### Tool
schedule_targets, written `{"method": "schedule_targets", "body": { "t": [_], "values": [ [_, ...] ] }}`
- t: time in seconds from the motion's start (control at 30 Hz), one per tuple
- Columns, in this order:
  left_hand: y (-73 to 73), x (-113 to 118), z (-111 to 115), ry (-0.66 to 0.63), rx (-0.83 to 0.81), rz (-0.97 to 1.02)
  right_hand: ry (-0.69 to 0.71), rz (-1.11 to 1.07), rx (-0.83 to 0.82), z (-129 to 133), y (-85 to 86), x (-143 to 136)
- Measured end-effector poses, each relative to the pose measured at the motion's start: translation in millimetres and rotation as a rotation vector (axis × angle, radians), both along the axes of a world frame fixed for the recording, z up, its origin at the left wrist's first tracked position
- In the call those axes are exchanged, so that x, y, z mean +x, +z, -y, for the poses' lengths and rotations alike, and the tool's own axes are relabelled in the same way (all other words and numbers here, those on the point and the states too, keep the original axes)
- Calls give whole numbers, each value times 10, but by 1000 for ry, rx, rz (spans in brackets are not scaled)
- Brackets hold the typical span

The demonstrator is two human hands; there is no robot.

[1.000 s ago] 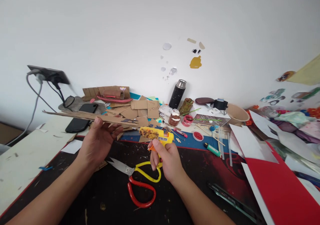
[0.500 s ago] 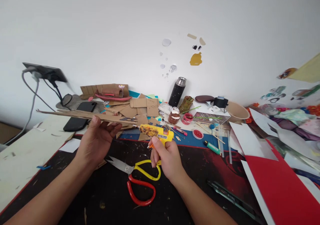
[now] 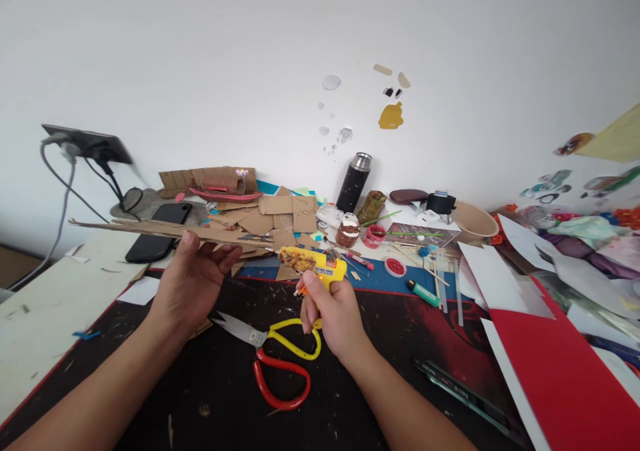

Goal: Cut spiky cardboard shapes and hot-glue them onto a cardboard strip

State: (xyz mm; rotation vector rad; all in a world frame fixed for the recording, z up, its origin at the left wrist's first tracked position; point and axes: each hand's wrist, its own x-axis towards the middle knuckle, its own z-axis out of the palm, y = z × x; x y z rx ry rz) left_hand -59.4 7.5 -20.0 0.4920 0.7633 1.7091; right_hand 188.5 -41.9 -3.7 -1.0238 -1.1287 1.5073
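Observation:
Between thumb and fingers, my left hand (image 3: 193, 281) holds a long, thin cardboard piece (image 3: 150, 228) with a ragged, layered edge, roughly level above the mat. My right hand (image 3: 333, 307) is wrapped round the handle of a yellow hot glue gun (image 3: 315, 264), whose front is smeared with brown residue. The gun's nozzle points left and is right by the cardboard's right end; whether they touch I cannot tell. Below both hands, scissors (image 3: 265, 341) with one yellow and one red handle lie on the black mat (image 3: 220, 404).
Behind the hands lie cardboard scraps (image 3: 280, 211), a small red boat model (image 3: 227, 194), a black phone (image 3: 157, 232) and a black flask (image 3: 355, 183). Paint jars (image 3: 349, 231) stand centre right. A utility knife (image 3: 465, 394) and red card (image 3: 565, 377) are at the right.
Almost nothing differs. The whole view has shifted very slightly; both hands keep their hold on the cardboard piece and the hot glue gun.

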Motion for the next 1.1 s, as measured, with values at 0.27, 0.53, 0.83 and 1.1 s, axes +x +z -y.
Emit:
{"method": "schedule_targets", "body": {
  "t": [0.27,0.53,0.83,1.1],
  "values": [
    [11,21,-10,25,19,27,-2,9,-9,-2,12,-8],
    [25,19,-3,13,19,31,-10,8,-20,2,12,-11],
    [27,47,3,14,0,24,-16,11,-21,19,24,-22],
    [31,29,8,-13,6,14,-22,26,-21,26,45,-28]
  ]
}}
